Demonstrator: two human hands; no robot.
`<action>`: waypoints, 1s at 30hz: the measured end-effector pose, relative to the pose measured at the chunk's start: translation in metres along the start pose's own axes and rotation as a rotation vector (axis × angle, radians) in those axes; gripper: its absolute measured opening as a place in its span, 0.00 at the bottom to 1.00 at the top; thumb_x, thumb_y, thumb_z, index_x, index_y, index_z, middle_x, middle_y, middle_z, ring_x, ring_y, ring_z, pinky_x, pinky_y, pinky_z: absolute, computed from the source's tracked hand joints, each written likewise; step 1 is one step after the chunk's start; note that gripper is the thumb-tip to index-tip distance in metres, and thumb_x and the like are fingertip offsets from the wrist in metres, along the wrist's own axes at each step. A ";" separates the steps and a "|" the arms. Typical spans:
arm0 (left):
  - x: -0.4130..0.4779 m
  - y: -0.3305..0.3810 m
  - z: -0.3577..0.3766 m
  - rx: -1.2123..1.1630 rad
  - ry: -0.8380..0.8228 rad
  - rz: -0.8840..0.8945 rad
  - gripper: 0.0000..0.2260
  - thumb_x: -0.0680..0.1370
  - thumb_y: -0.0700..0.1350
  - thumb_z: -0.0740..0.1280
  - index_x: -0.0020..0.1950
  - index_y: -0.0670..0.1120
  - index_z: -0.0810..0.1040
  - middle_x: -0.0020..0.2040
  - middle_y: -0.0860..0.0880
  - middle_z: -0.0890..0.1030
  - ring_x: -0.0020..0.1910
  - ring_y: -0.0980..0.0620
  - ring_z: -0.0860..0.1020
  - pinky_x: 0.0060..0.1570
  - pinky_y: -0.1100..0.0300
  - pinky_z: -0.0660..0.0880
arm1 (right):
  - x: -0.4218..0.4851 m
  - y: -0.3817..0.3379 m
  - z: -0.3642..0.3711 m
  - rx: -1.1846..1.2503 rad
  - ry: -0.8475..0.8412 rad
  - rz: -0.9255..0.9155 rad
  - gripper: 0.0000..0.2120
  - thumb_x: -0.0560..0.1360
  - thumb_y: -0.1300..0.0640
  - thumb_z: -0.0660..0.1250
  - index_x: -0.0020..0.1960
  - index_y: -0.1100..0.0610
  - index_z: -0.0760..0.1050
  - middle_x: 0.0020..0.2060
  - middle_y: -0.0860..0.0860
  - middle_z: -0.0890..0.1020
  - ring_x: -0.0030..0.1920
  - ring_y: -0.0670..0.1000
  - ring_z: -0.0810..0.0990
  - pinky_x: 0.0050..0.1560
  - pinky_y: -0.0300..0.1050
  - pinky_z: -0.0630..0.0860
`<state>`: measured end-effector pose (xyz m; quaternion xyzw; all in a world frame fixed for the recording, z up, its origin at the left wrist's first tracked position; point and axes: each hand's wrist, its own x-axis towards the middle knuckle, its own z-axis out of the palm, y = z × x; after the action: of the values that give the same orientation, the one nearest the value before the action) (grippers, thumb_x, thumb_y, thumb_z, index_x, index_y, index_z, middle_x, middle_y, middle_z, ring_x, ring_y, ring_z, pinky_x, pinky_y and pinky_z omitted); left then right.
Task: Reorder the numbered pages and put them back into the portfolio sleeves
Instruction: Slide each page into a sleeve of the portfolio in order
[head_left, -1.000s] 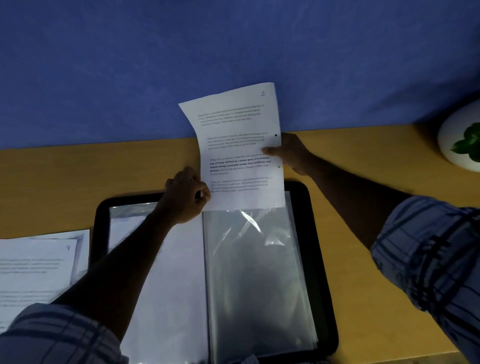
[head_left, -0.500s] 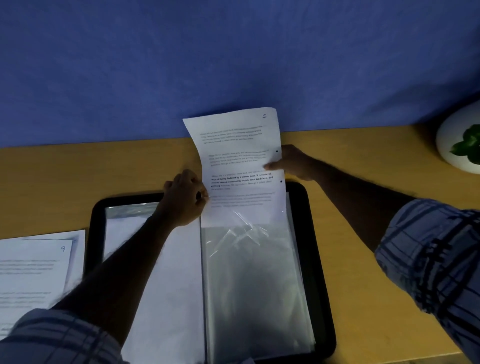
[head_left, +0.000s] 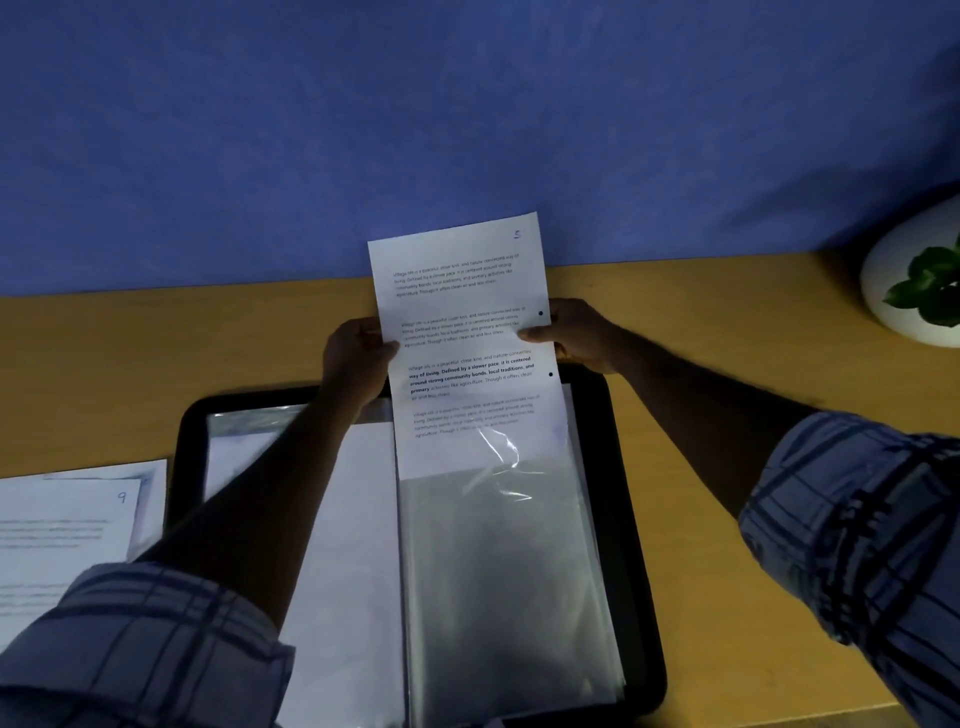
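A black portfolio (head_left: 631, 519) lies open on the wooden desk. A printed page numbered 5 (head_left: 462, 301) stands partly inside the clear right-hand sleeve (head_left: 498, 571), its lower part under the plastic and its upper half sticking out above the portfolio's top edge. My left hand (head_left: 356, 358) pinches the page's left edge. My right hand (head_left: 576, 335) pinches its right edge, thumb on the front. The left-hand sleeve (head_left: 343, 519) holds a white sheet, partly hidden by my left forearm.
A stack of loose pages (head_left: 67, 525), the top one numbered 9, lies on the desk left of the portfolio. A white pot with a green plant (head_left: 914, 280) stands at the far right. A blue wall rises behind the desk (head_left: 130, 353).
The page has slid down deeper into the right sleeve. My left hand moved from the sleeve's top corner up to the page's left edge. My right hand came down with the page.
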<state>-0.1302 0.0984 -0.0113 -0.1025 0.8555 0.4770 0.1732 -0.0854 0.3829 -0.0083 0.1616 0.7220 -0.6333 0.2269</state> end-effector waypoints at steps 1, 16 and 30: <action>0.000 -0.001 -0.001 -0.003 0.004 0.033 0.13 0.77 0.39 0.71 0.61 0.41 0.77 0.58 0.44 0.83 0.55 0.46 0.82 0.53 0.52 0.79 | 0.001 -0.001 0.001 0.046 0.016 -0.011 0.14 0.76 0.63 0.70 0.60 0.55 0.77 0.60 0.54 0.82 0.56 0.54 0.83 0.51 0.48 0.82; -0.180 -0.085 0.100 0.800 -0.217 0.882 0.29 0.81 0.60 0.57 0.78 0.46 0.64 0.80 0.44 0.57 0.79 0.43 0.55 0.74 0.38 0.59 | 0.005 0.004 0.002 0.121 0.095 -0.039 0.20 0.74 0.71 0.69 0.65 0.63 0.75 0.62 0.58 0.81 0.59 0.58 0.81 0.60 0.56 0.79; -0.178 -0.077 0.120 0.910 -0.244 0.833 0.34 0.79 0.64 0.56 0.79 0.46 0.62 0.80 0.43 0.56 0.79 0.42 0.55 0.74 0.38 0.57 | -0.013 0.002 -0.010 -0.064 -0.072 0.074 0.17 0.74 0.62 0.73 0.62 0.57 0.77 0.57 0.52 0.83 0.54 0.52 0.84 0.53 0.50 0.82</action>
<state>0.0838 0.1626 -0.0593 0.3786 0.9151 0.1009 0.0956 -0.0748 0.3939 -0.0019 0.1582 0.7270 -0.6062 0.2810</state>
